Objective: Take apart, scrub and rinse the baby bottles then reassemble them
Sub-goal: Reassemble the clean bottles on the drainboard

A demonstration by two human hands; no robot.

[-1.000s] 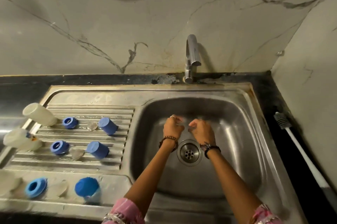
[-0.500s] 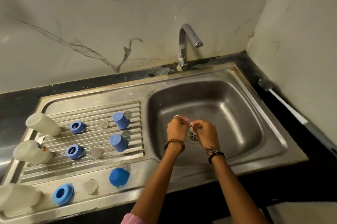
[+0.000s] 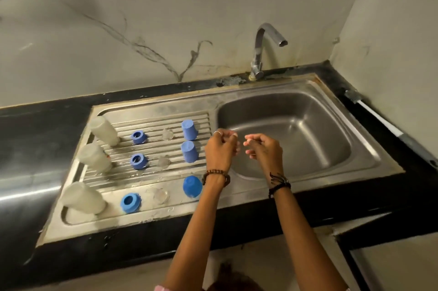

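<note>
Three cloudy translucent plastic baby bottle bodies stand mouth-down in a column at the left end of a ridged stainless steel draining board (image 3: 151,122), long axes roughly upright, each leaning a little to the left: the far bottle (image 3: 103,130), the middle bottle (image 3: 94,157) and the near bottle (image 3: 81,197). Right of each, in a row, lie a blue screw ring (image 3: 138,137), a clear silicone teat (image 3: 167,134) and a blue cap (image 3: 189,130) set dome-up; the middle and near rows repeat this.

Both hands hover over the left rim of the steel sink basin (image 3: 308,129), apart. The left hand (image 3: 220,149) and right hand (image 3: 265,152) have loosely curled fingers; neither grip visibly holds anything. A chrome tap (image 3: 260,53) stands behind. A white-handled bottle brush (image 3: 379,120) lies on the black table (image 3: 35,129) at right.
</note>
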